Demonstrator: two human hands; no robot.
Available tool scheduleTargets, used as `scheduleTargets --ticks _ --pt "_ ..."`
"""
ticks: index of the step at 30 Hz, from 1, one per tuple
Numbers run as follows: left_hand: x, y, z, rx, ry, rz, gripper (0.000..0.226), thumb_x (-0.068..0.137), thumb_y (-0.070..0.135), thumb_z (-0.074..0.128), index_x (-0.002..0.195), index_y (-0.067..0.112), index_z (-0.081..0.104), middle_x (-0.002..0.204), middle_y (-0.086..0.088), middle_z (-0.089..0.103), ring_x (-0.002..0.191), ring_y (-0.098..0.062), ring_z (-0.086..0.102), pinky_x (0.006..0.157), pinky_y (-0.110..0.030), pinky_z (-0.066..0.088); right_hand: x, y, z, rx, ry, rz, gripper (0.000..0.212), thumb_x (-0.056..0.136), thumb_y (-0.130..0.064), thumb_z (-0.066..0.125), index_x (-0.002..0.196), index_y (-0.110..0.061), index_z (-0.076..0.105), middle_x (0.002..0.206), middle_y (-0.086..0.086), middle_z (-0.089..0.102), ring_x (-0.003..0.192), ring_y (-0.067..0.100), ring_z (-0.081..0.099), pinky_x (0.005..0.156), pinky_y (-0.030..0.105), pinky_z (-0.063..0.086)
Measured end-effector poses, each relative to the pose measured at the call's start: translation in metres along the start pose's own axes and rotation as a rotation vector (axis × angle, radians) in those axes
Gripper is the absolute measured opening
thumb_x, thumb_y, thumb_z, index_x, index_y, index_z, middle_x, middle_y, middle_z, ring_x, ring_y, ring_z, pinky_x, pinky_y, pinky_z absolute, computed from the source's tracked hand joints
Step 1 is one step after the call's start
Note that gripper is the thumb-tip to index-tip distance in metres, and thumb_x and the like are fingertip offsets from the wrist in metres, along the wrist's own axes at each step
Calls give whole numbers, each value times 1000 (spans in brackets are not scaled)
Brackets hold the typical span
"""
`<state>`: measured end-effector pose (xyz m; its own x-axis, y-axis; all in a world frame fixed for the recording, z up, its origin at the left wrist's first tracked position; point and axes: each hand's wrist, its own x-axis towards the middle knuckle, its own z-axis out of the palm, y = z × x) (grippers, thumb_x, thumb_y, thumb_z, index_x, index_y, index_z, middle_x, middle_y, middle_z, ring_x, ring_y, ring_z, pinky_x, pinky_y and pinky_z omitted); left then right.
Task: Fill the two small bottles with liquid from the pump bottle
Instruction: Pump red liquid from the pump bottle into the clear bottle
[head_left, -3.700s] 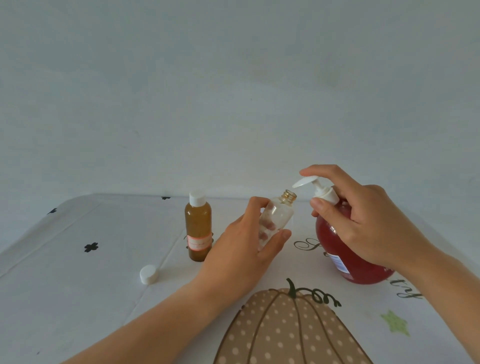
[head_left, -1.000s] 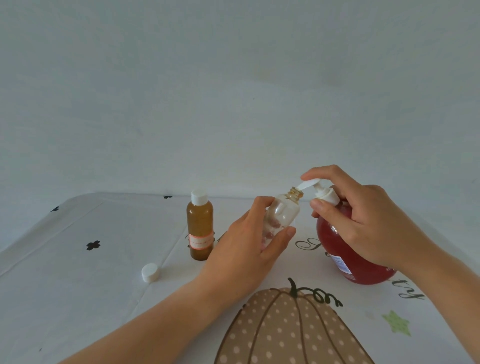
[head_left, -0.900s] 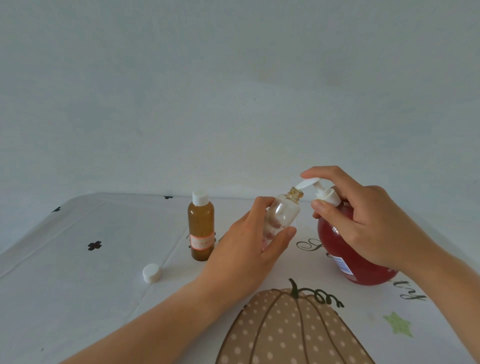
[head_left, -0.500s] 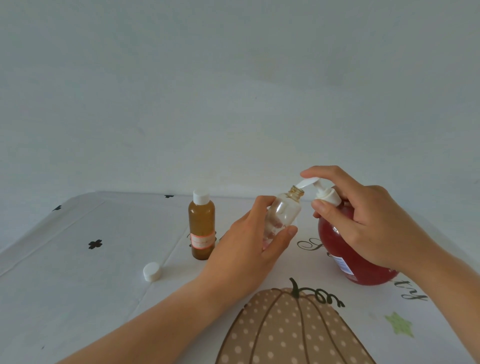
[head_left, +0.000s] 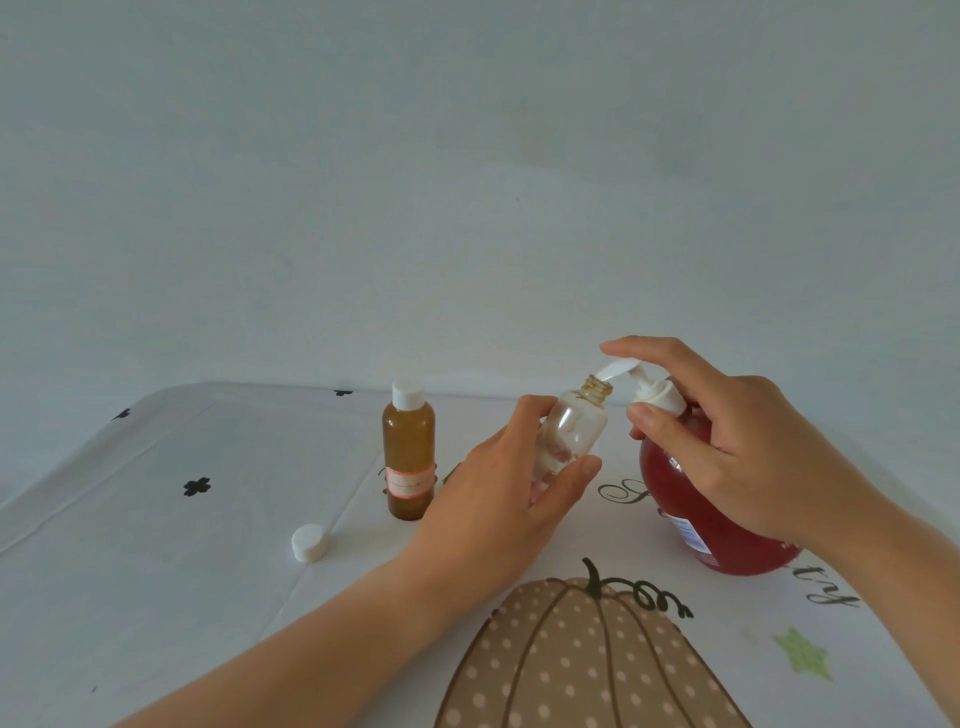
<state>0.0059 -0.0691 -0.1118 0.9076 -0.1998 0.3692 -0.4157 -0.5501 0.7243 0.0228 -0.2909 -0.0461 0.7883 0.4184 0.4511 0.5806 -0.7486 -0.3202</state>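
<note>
left hand (head_left: 498, 499) grips tilted clear bottle (head_left: 569, 436), right hand (head_left: 727, 441) wraps pump bottle (head_left: 711, 519), finger on nozzle (head_left: 615, 370); keep mouth under spout, press slowly.

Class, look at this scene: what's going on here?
The left hand holds a small clear plastic bottle, uncapped and tilted, its mouth under the white spout of the round red pump bottle. The right hand grips the pump, forefinger on top. A capped amber bottle stands nearby, a loose white cap beside it.
</note>
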Motion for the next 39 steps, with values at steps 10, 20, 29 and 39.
scheduleTargets --ticks 10,20,29,39 --pt "0 0 1 5 -14 -4 48 100 67 53 140 44 38 116 16 69 94 -4 72 85 -37 64 -1 -1 0 -16 17 8 32 102 -48 49 132 -61 44 75 7 72 56 22 59 68 50 56" --pt "0 -2 0 -23 -2 -6 41 100 66 54 134 46 40 110 16 70 88 -3 70 80 -34 61 0 -2 -1 -15 0 4 42 103 -49 48 140 -67 38 78 6 73 61 22 62 75 47 56" --pt "-1 -2 1 -21 -8 0 44 101 67 53 136 46 39 114 18 69 92 -3 72 85 -38 63 -1 -1 -1 -8 1 4 40 103 -49 48 138 -66 39 76 7 72 62 25 63 73 49 56" --pt "-1 -2 1 -14 -23 6 45 100 68 51 137 44 38 112 19 68 89 -1 70 75 -22 57 -1 -2 0 -11 2 5 37 103 -48 48 135 -64 40 77 8 73 63 24 66 73 49 57"
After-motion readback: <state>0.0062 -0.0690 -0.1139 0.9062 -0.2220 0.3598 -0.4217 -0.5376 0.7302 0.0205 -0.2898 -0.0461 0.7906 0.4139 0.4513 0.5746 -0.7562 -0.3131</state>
